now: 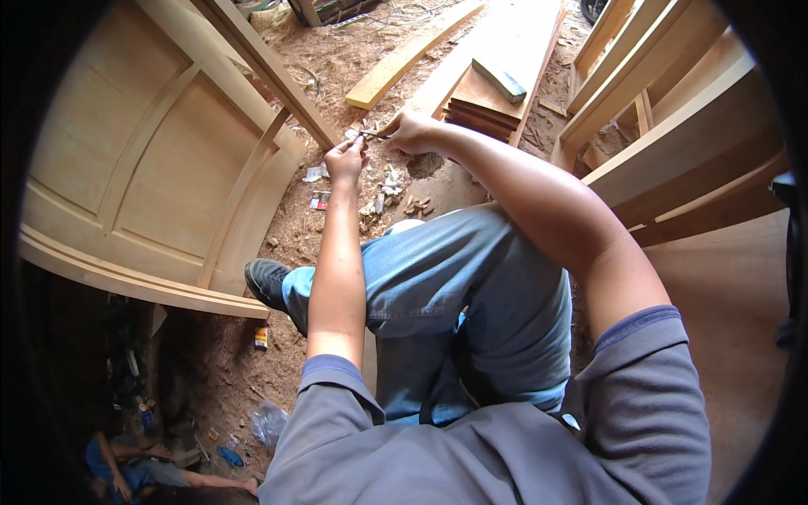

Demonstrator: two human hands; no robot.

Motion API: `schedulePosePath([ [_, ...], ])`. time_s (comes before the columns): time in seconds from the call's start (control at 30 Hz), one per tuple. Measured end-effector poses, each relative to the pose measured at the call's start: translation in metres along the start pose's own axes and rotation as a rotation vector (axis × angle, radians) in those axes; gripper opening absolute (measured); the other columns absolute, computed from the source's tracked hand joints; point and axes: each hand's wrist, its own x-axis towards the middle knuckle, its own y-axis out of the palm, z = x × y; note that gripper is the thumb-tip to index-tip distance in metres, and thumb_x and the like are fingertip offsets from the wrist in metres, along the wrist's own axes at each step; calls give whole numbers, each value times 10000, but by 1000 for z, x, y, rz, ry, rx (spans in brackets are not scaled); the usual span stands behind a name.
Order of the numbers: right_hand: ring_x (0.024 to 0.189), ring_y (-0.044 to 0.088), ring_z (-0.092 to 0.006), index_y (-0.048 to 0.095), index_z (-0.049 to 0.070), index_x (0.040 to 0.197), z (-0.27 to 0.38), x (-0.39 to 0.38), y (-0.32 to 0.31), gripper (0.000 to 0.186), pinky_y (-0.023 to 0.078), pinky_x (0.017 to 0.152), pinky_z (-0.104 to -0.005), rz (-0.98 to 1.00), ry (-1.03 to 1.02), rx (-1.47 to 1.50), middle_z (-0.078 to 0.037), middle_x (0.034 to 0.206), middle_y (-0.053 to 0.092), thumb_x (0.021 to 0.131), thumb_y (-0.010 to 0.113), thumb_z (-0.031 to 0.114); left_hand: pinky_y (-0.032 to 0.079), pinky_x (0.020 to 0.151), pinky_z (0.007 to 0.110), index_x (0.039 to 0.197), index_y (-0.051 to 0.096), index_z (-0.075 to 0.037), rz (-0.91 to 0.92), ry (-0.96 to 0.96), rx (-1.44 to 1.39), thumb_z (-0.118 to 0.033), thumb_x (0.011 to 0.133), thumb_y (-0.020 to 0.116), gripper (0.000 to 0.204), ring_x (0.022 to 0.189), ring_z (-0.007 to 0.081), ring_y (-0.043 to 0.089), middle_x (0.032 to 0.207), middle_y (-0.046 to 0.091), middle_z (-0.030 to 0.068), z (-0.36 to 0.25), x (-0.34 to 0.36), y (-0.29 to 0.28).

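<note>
Out past my knees, my two hands nearly meet. My right hand (pixel 410 133) is closed around a thin dark tool (pixel 378 135), whose narrow end points left toward my other hand; its kind is too small to tell. My left hand (pixel 345 162) pinches at the tool's tip, fingers pressed together, and whatever sits between them is too small to make out. Behind the fingertips, pale scraps lie on the ground. A panelled wooden door (pixel 151 160) stands at the left, its frame post reaching close to my left hand.
Stacked brown boards (pixel 484 97) rest on a long plank beyond my right hand. A curved timber (pixel 412 55) lies on the shavings-covered floor. Wooden frames (pixel 648 84) lean at the right. At lower left, another person (pixel 126 467) is beside a clear plastic bag (pixel 268 422).
</note>
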Motion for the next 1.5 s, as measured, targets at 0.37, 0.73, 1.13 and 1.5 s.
schedulePosePath([
  [0.37, 886, 671, -307, 619, -2, 1069, 31, -11, -18, 271, 549, 799, -391, -510, 357, 342, -211, 965, 661, 882, 578, 190, 533, 557, 233, 924, 669, 46, 128, -41, 203, -32, 832, 683, 121, 581, 105, 581, 763, 651, 88, -9, -3, 11],
  [0.73, 787, 660, -159, 686, 233, 1139, -8, -4, -17, 308, 524, 745, -297, -196, 84, 265, -98, 976, 702, 841, 616, 201, 509, 551, 237, 944, 654, 10, -15, -49, -87, -92, 871, 648, 126, 633, 102, 581, 784, 645, 57, -17, -17, 6],
  [1.13, 904, 668, -303, 695, -10, 963, 19, 3, 22, 268, 521, 814, -372, -109, 44, 28, -222, 943, 676, 800, 599, 180, 511, 585, 229, 899, 671, 44, -59, 84, 225, -56, 862, 648, 109, 680, 128, 632, 818, 675, 96, -1, 9, -6],
  [1.5, 905, 672, -216, 582, 83, 1242, -29, -9, -53, 359, 530, 800, -375, -602, 363, 578, -168, 1052, 649, 914, 489, 193, 508, 555, 197, 945, 658, 35, 69, 78, 71, -49, 862, 648, 119, 603, 89, 594, 773, 658, 62, -21, -28, 13],
])
